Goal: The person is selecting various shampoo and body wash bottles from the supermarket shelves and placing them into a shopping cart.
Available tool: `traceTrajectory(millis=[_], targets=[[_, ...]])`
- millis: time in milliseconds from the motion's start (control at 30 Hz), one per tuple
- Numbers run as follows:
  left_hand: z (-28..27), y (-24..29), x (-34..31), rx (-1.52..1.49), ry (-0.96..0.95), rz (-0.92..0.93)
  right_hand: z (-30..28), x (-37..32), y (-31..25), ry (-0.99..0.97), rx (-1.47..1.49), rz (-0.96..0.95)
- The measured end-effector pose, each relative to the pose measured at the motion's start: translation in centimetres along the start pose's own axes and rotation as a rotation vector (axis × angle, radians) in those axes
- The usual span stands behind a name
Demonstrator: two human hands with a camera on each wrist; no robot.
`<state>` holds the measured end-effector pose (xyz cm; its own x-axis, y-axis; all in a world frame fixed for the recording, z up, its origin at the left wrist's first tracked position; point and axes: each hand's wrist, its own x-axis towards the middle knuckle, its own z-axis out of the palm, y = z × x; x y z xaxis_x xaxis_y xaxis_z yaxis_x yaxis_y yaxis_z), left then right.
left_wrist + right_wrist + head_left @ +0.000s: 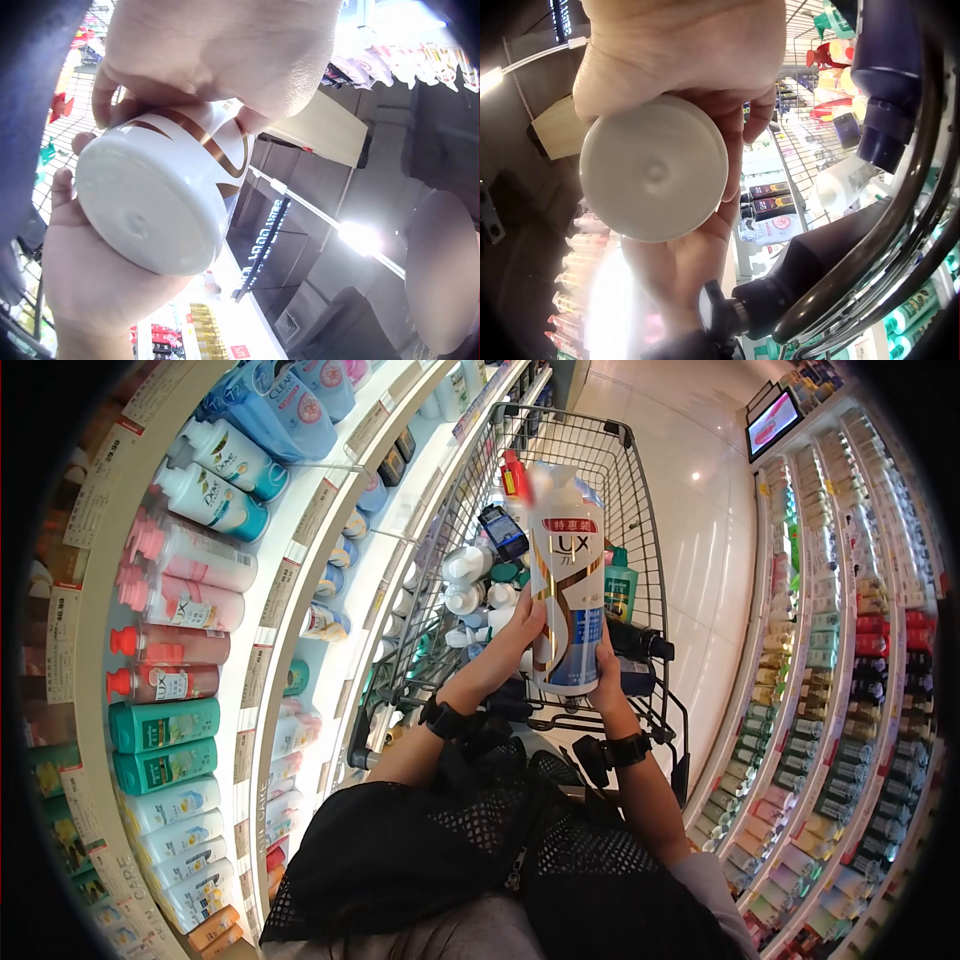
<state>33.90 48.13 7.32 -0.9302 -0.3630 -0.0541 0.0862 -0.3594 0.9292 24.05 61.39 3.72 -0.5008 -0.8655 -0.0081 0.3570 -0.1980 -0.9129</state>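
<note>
A person's left hand [522,624] and right hand [606,666] grip opposite sides of a tall, white, rounded plastic pump bottle [567,575] with gold swirls and dark LUX lettering, above a dark wire shopping cart [620,433]. The hands are apart at the front of the bottle, palms against its lower half, its smooth white base [654,172] toward the wrists. It looks hefty if full and firm-walled, with slight give under a hard squeeze; the glossy sides could slip. The broad lower body appears the surest hold, the narrow pump neck the weakest. In the cart lie a red container [515,476], a dark blue box [503,532] and a green bottle [620,586]. Left of the cart, white-and-teal Dove pump bottles [238,458] line a lit shelf; right of it, beyond the pale floor [690,540], stand more stocked shelves.
</note>
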Motion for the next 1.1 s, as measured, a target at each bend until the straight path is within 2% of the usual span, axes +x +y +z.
traceTrajectory(millis=[67, 133, 533, 733, 800, 900, 967, 1100], targets=[[0.2, 0.6, 0.1, 0.008, -0.01, -0.001, -0.4, 0.2, 0.4, 0.014, 0.032, -0.006], [0.3, 1.3, 0.0, -0.041, -0.042, -0.079, -0.1, 0.3, -0.3, 0.013, 0.023, 0.005], [0.7, 1.8, 1.1, 0.006, -0.01, 0.016, -0.3, 1.3, -1.0, -0.015, -0.001, -0.053], [1.4, 3.5, 0.3, -0.004, -0.015, 0.027, 0.6, 1.2, -2.4, -0.054, -0.016, -0.072], [1.4, 4.5, -0.4, -0.023, -0.027, -0.04, 0.9, 1.0, -2.8, -0.066, -0.012, -0.059], [1.2, 4.5, -1.0, -0.021, -0.038, 0.008, 1.5, 0.7, -3.3, -0.069, 0.012, -0.02], [0.9, 4.0, -1.3, -0.124, 0.014, 0.06, 1.9, 0.6, -3.5, -0.111, 0.034, -0.05], [0.4, 4.4, -1.8, -0.045, 0.005, 0.069, 1.7, 0.0, -2.7, -0.129, 0.138, -0.024]])
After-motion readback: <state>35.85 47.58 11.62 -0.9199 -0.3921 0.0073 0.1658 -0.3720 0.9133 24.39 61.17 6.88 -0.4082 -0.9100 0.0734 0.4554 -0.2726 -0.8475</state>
